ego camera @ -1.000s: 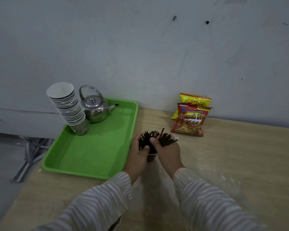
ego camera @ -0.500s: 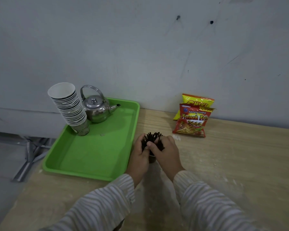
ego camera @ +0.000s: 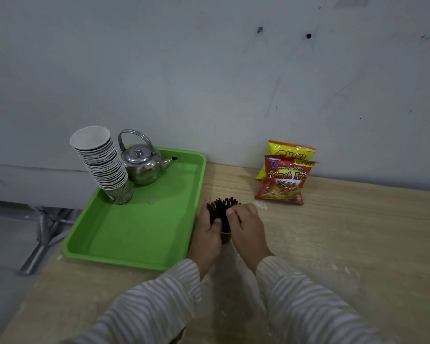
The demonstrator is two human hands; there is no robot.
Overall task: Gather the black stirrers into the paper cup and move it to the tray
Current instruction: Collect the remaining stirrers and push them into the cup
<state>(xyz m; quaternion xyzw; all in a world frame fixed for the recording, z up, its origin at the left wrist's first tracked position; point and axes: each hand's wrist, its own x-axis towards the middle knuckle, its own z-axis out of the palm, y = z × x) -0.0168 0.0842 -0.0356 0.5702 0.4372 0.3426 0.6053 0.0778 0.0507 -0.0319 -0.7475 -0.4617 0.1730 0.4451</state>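
A bunch of black stirrers [ego camera: 221,209] stands upright in a dark paper cup [ego camera: 225,237] on the wooden table, just right of the green tray [ego camera: 144,234]. My left hand [ego camera: 206,234] wraps the bunch and cup from the left. My right hand [ego camera: 246,227] presses the bunch from the right, thumb against the stirrers. The stirrer tips fan out above my fingers. Most of the cup is hidden between my hands.
On the tray's far end stand a tilted stack of paper cups [ego camera: 102,162] and a steel kettle [ego camera: 142,162]. Two snack bags [ego camera: 283,180] lean against the wall at the back right. The table's left edge [ego camera: 30,289] drops to the floor.
The stirrers that splayed out to the right have been pressed together into a tighter upright bunch. Both hands have closed in around it.
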